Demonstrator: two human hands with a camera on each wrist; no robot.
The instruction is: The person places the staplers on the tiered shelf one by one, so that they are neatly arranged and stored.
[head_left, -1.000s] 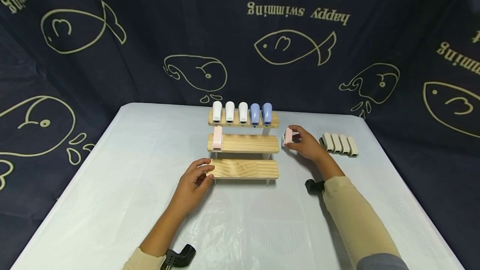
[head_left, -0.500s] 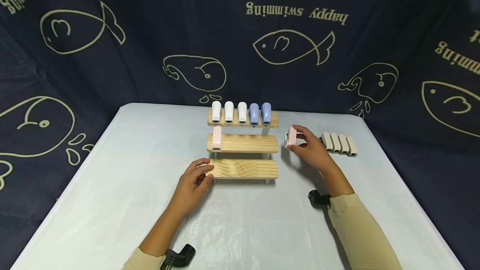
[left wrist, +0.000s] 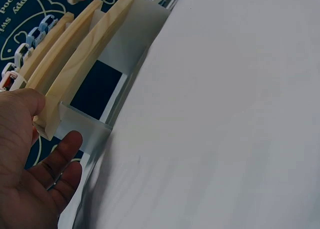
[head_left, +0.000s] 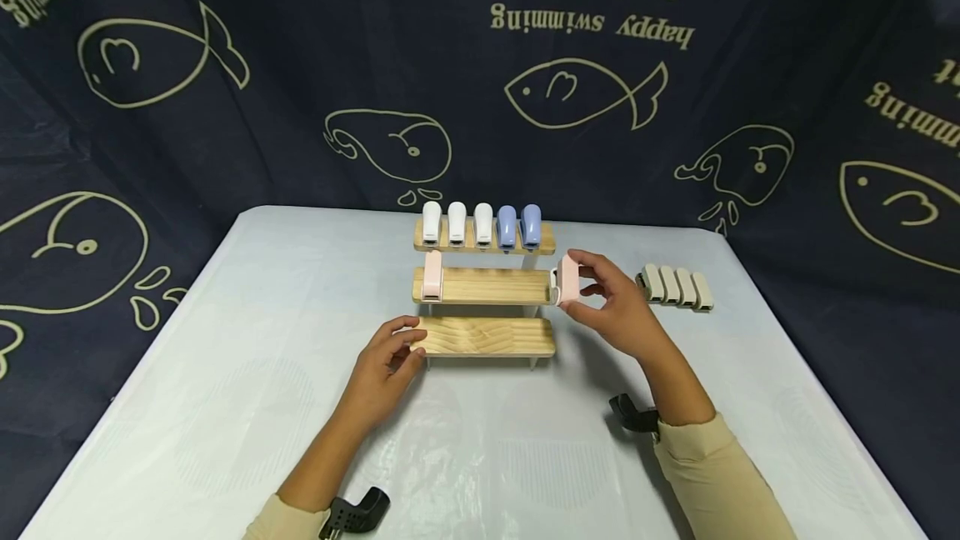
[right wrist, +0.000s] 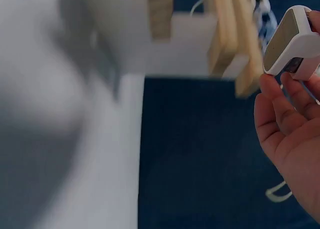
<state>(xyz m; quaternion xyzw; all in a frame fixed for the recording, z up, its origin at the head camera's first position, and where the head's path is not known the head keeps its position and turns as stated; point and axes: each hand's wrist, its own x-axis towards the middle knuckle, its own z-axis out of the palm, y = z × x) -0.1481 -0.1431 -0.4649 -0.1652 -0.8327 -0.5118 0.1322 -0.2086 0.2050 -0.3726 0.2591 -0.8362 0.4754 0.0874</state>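
In the head view my right hand (head_left: pixel 617 307) pinches a small pink stapler (head_left: pixel 568 278) between thumb and fingers, at the right end of the middle shelf. Its white underside frame shows in the right wrist view, above my curled fingers (right wrist: pixel 287 106). My left hand (head_left: pixel 382 369) holds the left end of the wooden three-tier rack's lowest shelf (head_left: pixel 487 337), thumb at the front edge, with two fingers loose below in the left wrist view. Another pink stapler (head_left: pixel 432 277) stands at the left end of the middle shelf (head_left: pixel 495 286).
The top shelf (head_left: pixel 546 240) bears three white staplers (head_left: pixel 457 224) and two blue staplers (head_left: pixel 531 227). Several cream staplers (head_left: pixel 677 287) stand in a row right of my right hand. A dark printed cloth (head_left: pixel 480 40) hangs behind the white table (head_left: pixel 262 407).
My right hand first drew slightly right with the pink stapler, then brought it left to the middle shelf's right end, turning it more upright. My left hand stays at the lowest shelf.
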